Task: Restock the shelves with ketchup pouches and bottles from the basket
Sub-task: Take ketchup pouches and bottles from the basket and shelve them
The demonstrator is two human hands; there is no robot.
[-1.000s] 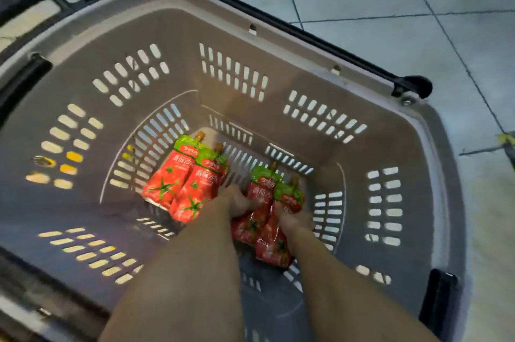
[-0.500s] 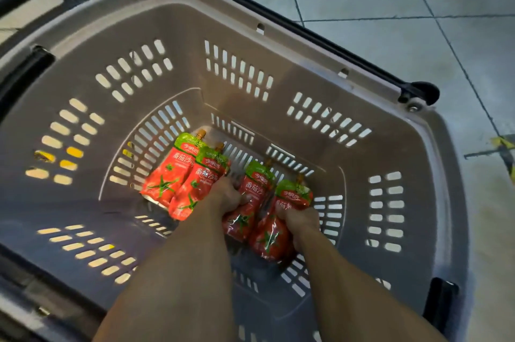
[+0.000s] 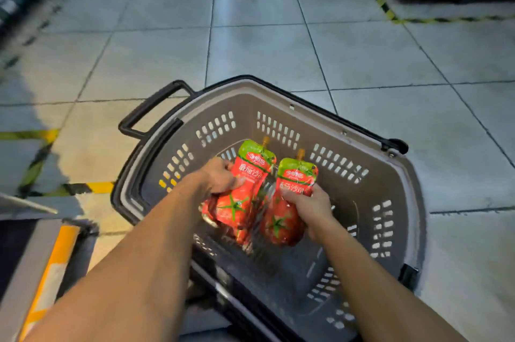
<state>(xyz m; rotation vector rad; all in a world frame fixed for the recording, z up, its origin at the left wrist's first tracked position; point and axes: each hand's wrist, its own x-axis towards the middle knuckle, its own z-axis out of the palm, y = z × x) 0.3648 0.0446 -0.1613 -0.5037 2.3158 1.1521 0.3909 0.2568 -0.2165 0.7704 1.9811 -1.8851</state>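
While both hands hold ketchup pouches above the grey basket (image 3: 401, 174), the load is carried by finger grip on flexible film, and this is the main risk. The left hand (image 3: 220, 175) curls around what appears to be more than one pouch, the front one (image 3: 245, 194) partly covering another behind it; the exact count cannot be told. The right hand (image 3: 309, 206) grips a single pouch (image 3: 289, 210) at mid-body, thumb across the label. The two loads sit just beside each other over the basket centre, spouts toward 12 o'clock. In judgement, a rear pouch in the left bundle can slide free if the grip relaxes, dropping into the basket or onto the tiled floor (image 3: 250, 49). Squeezing the soft bodies harder to prevent this stresses the seams and caps. A dim shelf edge (image 3: 41, 252) lies at 8 o'clock; a blind swing toward it can snag a pouch on the basket rim or handle (image 3: 147, 110).
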